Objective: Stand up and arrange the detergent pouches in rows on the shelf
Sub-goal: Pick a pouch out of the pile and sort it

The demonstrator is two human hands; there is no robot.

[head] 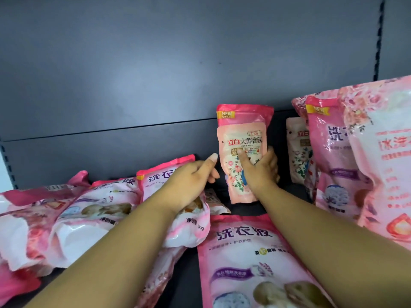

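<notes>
Right, right hand [261, 172] grips the small pouch [243, 152] upright at mid-body; left hand [195, 181] hovers slack, empty. Pouch probably soft, slick: hold the sides.

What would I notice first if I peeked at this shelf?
The small pink pouch standing upright mid-shelf, held by the right hand. The left hand hovers open beside it. Big pink pouches lie flat on the left, and others stand at the right.

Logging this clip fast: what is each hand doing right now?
Left hand: open, holding nothing, beside the small pouch.
Right hand: grip on the upright small pouch.
</notes>
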